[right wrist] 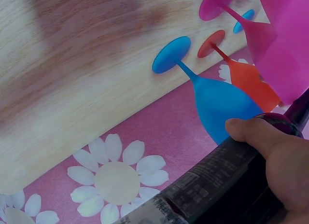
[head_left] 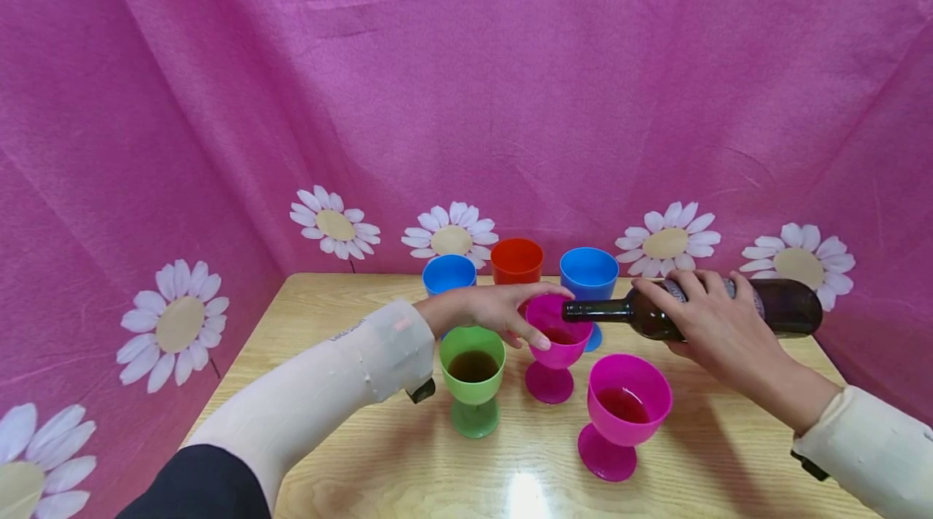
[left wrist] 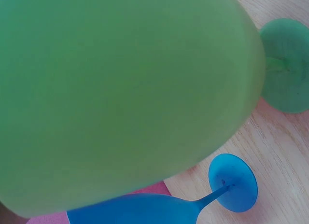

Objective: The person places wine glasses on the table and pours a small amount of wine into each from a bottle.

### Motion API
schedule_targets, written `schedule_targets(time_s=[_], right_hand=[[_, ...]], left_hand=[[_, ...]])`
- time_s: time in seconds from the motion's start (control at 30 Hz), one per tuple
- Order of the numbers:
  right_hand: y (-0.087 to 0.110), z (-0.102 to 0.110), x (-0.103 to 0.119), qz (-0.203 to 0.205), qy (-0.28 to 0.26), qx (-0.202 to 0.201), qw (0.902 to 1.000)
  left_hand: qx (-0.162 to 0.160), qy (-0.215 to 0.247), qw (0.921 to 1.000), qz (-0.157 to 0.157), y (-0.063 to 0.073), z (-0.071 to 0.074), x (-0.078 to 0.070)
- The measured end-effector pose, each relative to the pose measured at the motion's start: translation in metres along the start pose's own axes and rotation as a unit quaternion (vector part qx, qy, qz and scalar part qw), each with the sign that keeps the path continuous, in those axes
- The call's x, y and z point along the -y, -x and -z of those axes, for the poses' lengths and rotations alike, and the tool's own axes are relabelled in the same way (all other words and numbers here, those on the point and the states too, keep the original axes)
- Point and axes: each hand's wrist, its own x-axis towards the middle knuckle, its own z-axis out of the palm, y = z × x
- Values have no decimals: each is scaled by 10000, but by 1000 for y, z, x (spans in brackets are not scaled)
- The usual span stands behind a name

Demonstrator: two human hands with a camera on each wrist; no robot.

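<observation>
My left hand (head_left: 496, 312) holds a pink goblet (head_left: 560, 355) by its bowl, thumb on the near side and fingers along the far rim. Some red liquid lies in that goblet, which stands on the table. With my right hand (head_left: 717, 337) I grip a dark glass bottle (head_left: 647, 318) around its labelled body. It lies nearly level, its mouth over the pink goblet's bowl. In the right wrist view my thumb presses along the bottle (right wrist: 212, 178). A green goblet (head_left: 472, 389) with dark liquid stands just below my left wrist and fills much of the left wrist view.
A second pink goblet (head_left: 628, 406) with red liquid stands nearer, at the right. Behind are a blue goblet (head_left: 448, 276), a red goblet (head_left: 516, 264) and another blue goblet (head_left: 589, 272). A pink cloth (head_left: 510, 98) with daisies hangs behind the wooden table (head_left: 379, 462).
</observation>
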Motion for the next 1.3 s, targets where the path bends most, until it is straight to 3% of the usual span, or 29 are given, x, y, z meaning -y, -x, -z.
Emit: schedule_targets(time_s=[1.3], right_hand=[[0,-1,0,43,17,-79,10000]], left_hand=[[12,11,10000,-19,0,-1,-1]])
